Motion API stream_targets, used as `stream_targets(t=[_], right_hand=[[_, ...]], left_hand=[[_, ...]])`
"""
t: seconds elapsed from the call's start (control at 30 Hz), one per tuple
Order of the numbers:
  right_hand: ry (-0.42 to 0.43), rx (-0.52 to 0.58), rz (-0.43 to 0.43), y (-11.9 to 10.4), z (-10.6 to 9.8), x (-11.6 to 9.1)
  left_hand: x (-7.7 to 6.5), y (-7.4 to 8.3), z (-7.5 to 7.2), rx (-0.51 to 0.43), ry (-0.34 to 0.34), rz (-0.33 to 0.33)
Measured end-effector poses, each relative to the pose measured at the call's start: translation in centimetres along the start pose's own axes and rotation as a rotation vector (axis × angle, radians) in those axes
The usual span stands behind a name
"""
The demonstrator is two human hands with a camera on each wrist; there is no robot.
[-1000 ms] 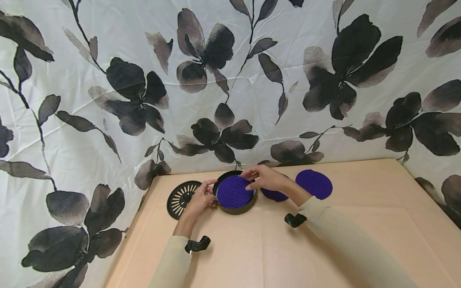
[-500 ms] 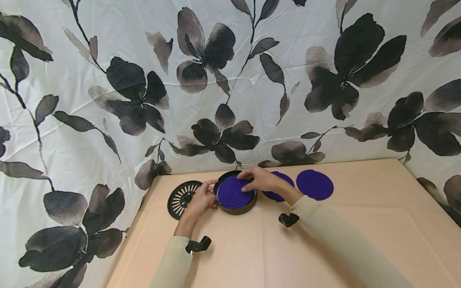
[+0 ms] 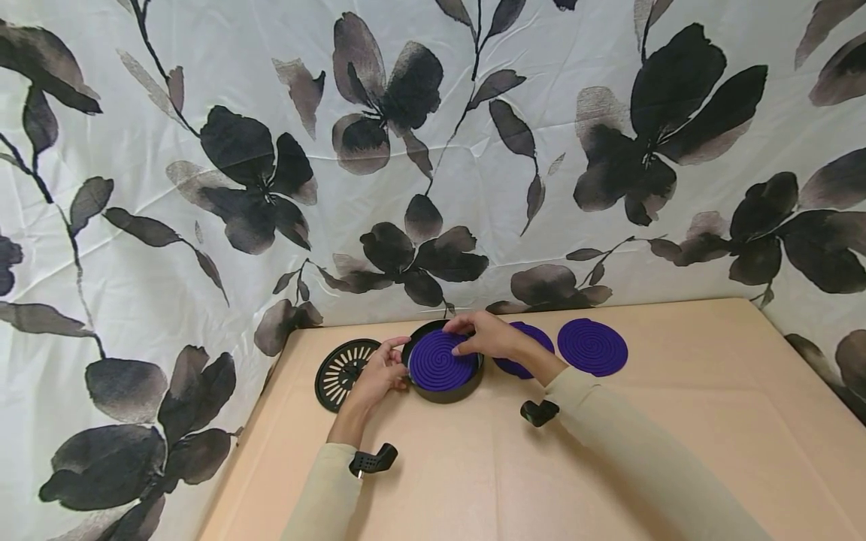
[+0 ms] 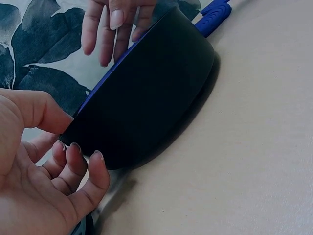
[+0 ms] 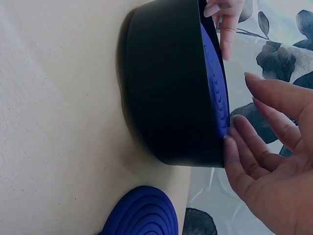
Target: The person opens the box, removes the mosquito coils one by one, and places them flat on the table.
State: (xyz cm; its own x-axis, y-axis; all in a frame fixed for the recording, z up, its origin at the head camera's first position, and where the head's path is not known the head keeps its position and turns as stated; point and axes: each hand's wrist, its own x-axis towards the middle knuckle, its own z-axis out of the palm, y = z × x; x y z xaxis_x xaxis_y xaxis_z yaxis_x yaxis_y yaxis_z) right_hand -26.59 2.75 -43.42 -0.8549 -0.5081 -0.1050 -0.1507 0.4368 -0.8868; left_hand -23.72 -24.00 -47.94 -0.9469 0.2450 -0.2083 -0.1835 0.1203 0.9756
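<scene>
A round black holder (image 3: 448, 397) stands on the table, with a purple spiral-ridged coaster (image 3: 438, 368) lying inside near the top. At the holder's left side, my left hand (image 3: 379, 377) pinches the rim, its fingertips against the outer wall in the left wrist view. My right hand (image 3: 492, 336) reaches over the back right of the coaster. Seen from the right wrist, two fingertips (image 5: 232, 147) of that hand touch the rim beside the coaster's edge, while thumb and other fingers are loosely extended. The holder's wall hides most of the coaster in both wrist views.
Left of the holder lies a black slotted disc (image 3: 334, 379), partly behind my left hand. Two more purple spiral coasters lie to the right: a nearer coaster (image 3: 516, 368) partly under my right forearm, and a farther coaster (image 3: 591, 347). A floral cloth (image 3: 433, 150) hangs behind the table.
My right hand has shifted slightly left over the coaster, uncovering more of the loose coaster behind the wrist. The left hand stays at the holder's rim.
</scene>
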Motion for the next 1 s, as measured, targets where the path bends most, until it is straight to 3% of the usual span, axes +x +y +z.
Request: stream_targets(t=[0.17,0.37,0.7,1.0], right_hand=[[0.033,0.015,-0.04,-0.1,0.2,-0.2],[0.094,0.041,0.001,-0.2,0.4,-0.8],[0.03,0.042,-0.013,0.1,0.6,-1.2],[0.058,0.172,0.002,0.7,0.6,-1.8]], left_hand=[[-0.1,0.0,0.0,-0.001,0.007,-0.003],[-0.3,-0.1,-0.1,0.001,0.003,-0.002],[-0.5,0.1,-0.1,0.012,-0.001,-0.006],[-0.4,0.1,-0.1,0.011,-0.002,-0.006]])
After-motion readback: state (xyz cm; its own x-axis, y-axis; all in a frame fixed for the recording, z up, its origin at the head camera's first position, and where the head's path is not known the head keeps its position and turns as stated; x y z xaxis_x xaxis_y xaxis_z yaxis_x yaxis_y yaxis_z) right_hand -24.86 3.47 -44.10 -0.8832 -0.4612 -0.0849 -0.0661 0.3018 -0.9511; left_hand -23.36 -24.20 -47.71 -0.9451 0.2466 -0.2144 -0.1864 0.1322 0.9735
